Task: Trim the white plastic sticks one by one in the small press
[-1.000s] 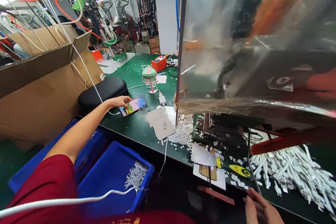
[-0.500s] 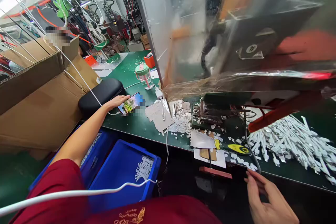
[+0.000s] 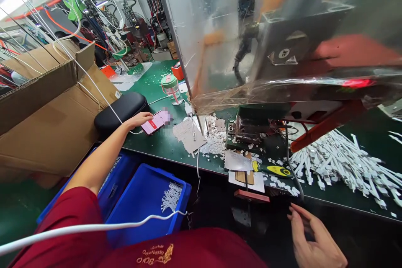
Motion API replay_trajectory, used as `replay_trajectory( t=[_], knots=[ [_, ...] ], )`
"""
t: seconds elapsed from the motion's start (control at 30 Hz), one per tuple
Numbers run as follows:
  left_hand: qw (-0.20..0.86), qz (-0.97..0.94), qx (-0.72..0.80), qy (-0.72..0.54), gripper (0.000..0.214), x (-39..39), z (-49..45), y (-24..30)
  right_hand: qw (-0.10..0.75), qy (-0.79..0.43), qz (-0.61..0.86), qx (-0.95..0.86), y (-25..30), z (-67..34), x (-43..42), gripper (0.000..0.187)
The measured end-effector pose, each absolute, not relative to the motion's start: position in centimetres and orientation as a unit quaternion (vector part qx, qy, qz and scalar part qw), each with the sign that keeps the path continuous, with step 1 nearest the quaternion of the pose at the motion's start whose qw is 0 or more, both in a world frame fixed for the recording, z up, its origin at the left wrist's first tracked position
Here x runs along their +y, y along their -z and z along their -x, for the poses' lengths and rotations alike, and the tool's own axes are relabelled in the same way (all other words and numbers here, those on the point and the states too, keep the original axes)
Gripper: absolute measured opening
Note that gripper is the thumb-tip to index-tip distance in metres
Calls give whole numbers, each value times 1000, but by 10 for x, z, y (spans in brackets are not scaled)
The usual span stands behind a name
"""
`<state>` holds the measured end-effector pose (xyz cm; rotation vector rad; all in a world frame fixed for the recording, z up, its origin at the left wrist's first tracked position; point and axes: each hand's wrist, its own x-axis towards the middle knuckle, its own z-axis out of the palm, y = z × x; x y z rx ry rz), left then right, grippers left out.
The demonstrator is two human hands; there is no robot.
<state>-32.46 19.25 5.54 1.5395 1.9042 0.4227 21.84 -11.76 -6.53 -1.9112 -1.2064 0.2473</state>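
Note:
My left hand [image 3: 138, 119] reaches far out over the green bench and rests on the near end of a phone [image 3: 155, 122] lying flat with a pink and red screen lit. The fingers lie curled on the phone's edge. My right hand [image 3: 310, 240] hovers low at the bench's front edge, fingers loosely spread, holding nothing. It is just below a red bar [image 3: 251, 195] and near a yellow-handled tool [image 3: 276, 170]. A small dark fixture [image 3: 251, 127] sits under a clear plastic shield [image 3: 266, 33].
A heap of white plastic strips [image 3: 342, 167] covers the bench on the right. Blue bins [image 3: 141, 205] stand below the bench, one with white pieces. A black case [image 3: 121, 111], a cardboard box [image 3: 47, 104], a green-lidded cup [image 3: 169, 88] and a white cable [image 3: 94, 228] across my lap are nearby.
The phone screen changed from a colourful picture to pink and red. My right hand rose slightly into view with fingers spreading. The view shifted a little to the right.

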Motion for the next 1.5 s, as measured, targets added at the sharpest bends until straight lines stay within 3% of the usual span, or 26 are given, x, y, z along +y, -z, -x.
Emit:
replay_trajectory(
  t=[0.6, 1.2, 1.5],
  knots=[
    [355, -576, 719, -160, 42, 188, 332, -50, 389, -148, 788, -454, 82, -222, -129, 51],
    [370, -550, 720, -205, 39, 188, 334, -48, 368, -155, 791, -463, 88, -218, -122, 47],
    [378, -523, 724, -246, 50, 193, 341, -38, 371, -156, 796, -452, 97, -220, -125, 46]
  ],
)
